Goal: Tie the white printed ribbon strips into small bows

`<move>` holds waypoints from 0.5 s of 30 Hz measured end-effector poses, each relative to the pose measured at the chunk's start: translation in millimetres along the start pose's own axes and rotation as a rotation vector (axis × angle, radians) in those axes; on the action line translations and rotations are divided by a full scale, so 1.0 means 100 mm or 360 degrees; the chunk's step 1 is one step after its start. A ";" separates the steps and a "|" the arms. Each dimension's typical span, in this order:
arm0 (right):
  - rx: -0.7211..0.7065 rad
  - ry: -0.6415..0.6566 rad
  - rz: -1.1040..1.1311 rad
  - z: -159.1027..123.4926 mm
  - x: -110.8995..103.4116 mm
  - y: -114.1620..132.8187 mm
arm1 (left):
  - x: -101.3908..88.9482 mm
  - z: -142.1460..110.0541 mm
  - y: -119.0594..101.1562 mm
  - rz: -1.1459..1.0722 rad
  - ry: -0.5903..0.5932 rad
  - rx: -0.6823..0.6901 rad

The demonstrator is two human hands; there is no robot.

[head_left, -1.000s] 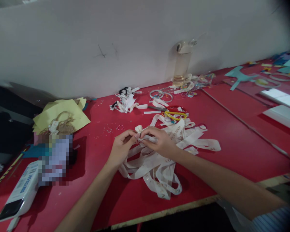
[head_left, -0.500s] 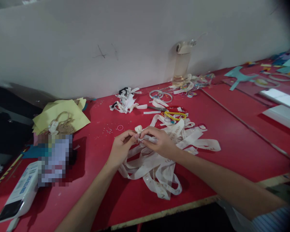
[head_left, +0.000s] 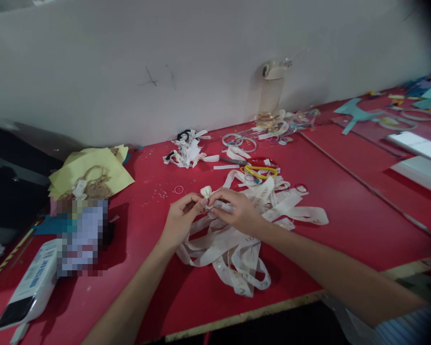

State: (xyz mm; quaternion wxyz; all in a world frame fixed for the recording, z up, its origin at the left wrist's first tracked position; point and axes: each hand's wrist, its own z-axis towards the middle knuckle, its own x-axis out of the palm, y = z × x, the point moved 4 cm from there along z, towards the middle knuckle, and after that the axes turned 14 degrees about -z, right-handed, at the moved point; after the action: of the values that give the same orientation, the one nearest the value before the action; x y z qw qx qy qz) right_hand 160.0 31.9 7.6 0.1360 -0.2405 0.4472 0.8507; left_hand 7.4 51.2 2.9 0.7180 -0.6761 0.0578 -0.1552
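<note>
Between my fingertips is a gathered loop of white ribbon (head_left: 206, 192), its top puffing up above my thumbs. My left hand (head_left: 182, 218) pinches it from the left, thumb and forefinger closed. From the right, my right hand (head_left: 236, 209) pinches the same ribbon, fingers pressed together. The exact fold under the fingertips is hidden. A tangled heap of white printed ribbon (head_left: 233, 247) lies below and behind my hands on the red table. A small pink elastic band (head_left: 179, 189) rests just left of the ribbon loop, apart from my hands.
Scissors with red and yellow handles (head_left: 260, 170) lie behind the heap. Beyond are a pile of ribbon pieces (head_left: 188, 151) and a clear bottle (head_left: 271, 96) by the wall. Yellow paper (head_left: 93, 167) and a white packet (head_left: 32, 282) sit left; a phone (head_left: 418, 146) lies right.
</note>
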 end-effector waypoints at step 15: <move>0.0006 -0.0001 0.0006 -0.01 0.00 -0.01 | 0.00 0.00 0.01 0.0023 -0.0010 -0.0012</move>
State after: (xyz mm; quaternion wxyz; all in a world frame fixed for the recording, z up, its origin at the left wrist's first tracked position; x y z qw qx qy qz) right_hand 160.9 31.9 6.6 0.1349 -0.2390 0.4492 0.8502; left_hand 7.4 50.8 2.3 0.7168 -0.6787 0.0611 -0.1477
